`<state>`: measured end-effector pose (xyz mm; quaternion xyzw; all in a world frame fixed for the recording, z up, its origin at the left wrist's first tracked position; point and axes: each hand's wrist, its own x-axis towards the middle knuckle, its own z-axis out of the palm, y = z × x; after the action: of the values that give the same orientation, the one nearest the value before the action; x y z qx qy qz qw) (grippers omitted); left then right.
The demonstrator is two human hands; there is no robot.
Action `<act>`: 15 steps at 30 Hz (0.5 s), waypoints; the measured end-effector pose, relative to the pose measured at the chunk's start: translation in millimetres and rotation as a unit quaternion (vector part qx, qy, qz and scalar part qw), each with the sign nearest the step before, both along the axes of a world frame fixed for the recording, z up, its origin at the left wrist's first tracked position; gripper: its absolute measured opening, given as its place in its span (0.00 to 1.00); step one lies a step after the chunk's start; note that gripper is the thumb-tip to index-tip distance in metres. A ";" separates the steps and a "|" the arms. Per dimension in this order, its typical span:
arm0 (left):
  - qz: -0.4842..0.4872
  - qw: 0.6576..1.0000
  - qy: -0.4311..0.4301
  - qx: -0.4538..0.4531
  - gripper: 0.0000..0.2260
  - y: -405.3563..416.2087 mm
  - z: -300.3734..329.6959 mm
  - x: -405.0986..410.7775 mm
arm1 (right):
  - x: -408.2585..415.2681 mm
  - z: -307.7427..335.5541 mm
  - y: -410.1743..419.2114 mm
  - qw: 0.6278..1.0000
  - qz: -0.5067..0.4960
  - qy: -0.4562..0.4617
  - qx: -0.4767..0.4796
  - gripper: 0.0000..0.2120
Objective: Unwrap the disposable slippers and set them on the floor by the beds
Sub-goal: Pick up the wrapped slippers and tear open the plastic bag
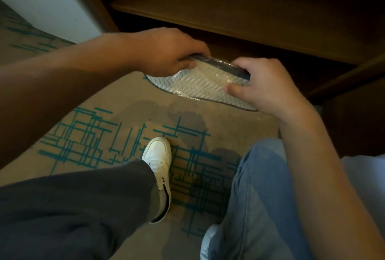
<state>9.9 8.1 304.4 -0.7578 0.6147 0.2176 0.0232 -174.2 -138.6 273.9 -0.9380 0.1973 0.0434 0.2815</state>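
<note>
Both hands grip the slippers (200, 88) above the carpet (125, 97), before a dark wooden shelf (229, 9); long axis runs from upper left to lower right; left hand (166, 53) pinches one end, right hand (264, 86) clasps the other; quilted white sole, dark edging, glossy crinkled clear wrap.

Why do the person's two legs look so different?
The trousers don't match: one leg is dark grey, the other light blue. That's the only odd thing. Both hands, left hand and right hand, hold the wrapped slippers normally.
</note>
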 end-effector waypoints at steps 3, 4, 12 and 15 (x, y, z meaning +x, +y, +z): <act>0.056 0.997 0.031 -0.041 0.17 5.4 5.0 2.3 | -6.1 -12.4 -1.9 0.997 -0.024 -0.035 0.062 0.13; 0.094 0.992 0.060 -0.056 0.18 8.3 9.3 6.7 | -8.5 -14.0 -4.2 0.994 -0.035 -0.043 0.092 0.12; 0.343 0.780 0.500 -0.157 0.15 37.9 -8.3 31.9 | -14.3 -21.2 -8.9 0.967 -0.089 -0.121 0.205 0.16; 0.325 0.781 0.507 -0.164 0.15 34.3 -13.6 26.9 | -11.4 -22.0 -8.1 0.974 -0.073 -0.062 0.207 0.19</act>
<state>36.9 42.5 290.8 -0.6852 0.2808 0.4611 -0.4889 -185.6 -146.7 251.9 -0.8434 0.2339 0.0043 0.4837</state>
